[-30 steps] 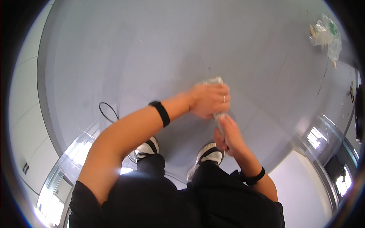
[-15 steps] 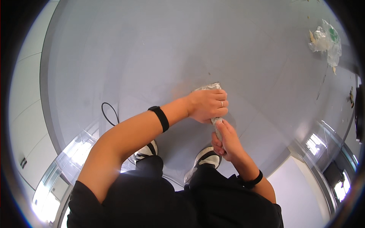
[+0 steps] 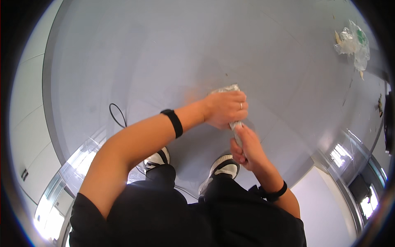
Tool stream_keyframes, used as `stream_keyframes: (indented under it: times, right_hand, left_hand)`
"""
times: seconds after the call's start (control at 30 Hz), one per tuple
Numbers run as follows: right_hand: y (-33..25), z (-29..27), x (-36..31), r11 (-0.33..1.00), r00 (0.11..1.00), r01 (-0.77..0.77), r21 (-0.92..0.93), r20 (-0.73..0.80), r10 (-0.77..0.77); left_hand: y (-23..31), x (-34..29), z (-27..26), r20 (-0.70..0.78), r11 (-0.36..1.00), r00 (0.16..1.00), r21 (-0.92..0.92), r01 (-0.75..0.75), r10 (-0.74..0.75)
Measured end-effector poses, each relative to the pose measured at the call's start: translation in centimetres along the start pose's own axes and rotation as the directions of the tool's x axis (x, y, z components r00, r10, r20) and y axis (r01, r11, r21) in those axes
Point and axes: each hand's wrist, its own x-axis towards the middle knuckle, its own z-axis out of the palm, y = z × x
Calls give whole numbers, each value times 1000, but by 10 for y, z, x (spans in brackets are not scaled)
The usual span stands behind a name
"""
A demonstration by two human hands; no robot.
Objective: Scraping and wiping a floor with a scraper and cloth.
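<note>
Both my hands are closed on one mottled grey-white object [image 3: 227,88], whose exact kind I cannot make out. Its wider far edge shows beyond my left hand [image 3: 226,108], and a narrow, handle-like part runs back towards me. My left hand wraps over the wide part from above, knuckles up, a ring on one finger. Close behind it, my right hand [image 3: 249,147] grips the narrow part, thumb along the top. The middle of the object is hidden under my left fingers.
Below is a smooth grey floor [image 3: 164,53]. My shoes [image 3: 226,165] stand just behind my hands. A thin black cable [image 3: 117,115] loops by my left forearm. A crumpled clear plastic bag [image 3: 354,45] lies at the far right. Pale wall panels [image 3: 31,94] line the left side.
Both hands and the object have shifted slightly away from me. The grip looks the same.
</note>
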Motion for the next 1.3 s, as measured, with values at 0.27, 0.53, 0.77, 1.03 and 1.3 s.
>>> stream_keyframes:
  times: [0.27, 0.53, 0.77, 1.03, 1.3]
  right_hand:
    - [6, 7, -6, 998, 998, -56, -28, -39, 55]
    - [11, 2, -5, 993, 999, -40, -108, -24, 38]
    - [15, 8, 5, 999, 998, 11, -33, -69, -14]
    - [16, 4, 4, 1000, 998, -2, -30, -57, 0]
    - [10, 0, 7, 999, 999, 38, -19, -30, -38]
  left_hand:
    - [0, -4, -9, 31, 999, 999, 28, -18, 17]
    - [-1, -9, -8, 15, 992, 1000, 126, -24, 23]
    - [4, -8, -10, 11, 998, 1000, 60, -22, 22]
    - [-5, -4, -15, 13, 998, 999, 48, -50, 49]
    - [-9, 0, -14, 31, 999, 999, 40, -27, 26]
